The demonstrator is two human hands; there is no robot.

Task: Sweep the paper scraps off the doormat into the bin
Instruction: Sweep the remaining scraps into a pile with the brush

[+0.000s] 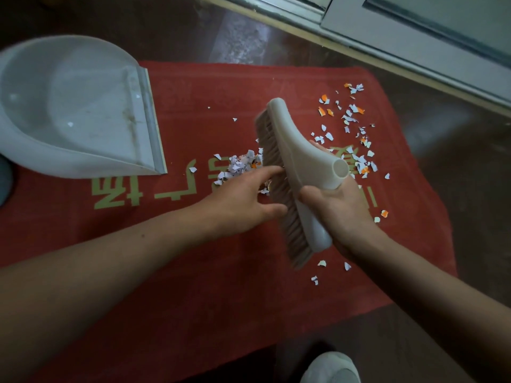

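A red doormat (221,272) with gold characters lies on the dark floor. My right hand (340,208) grips the white brush head (290,145) by its socket, bristles facing left over the mat. My left hand (243,197) reaches toward the bristles with straight fingers touching them. A heap of paper scraps (237,167) sits just left of the brush. More white and orange scraps (351,120) lie scattered on the mat's right part. A white dustpan (69,106) rests at the mat's upper left corner, its mouth facing right.
A door frame and sill (387,37) run along the top right. A white shoe (331,369) shows at the bottom edge. A grey round object (4,183) peeks in at the far left. Glossy dark floor surrounds the mat.
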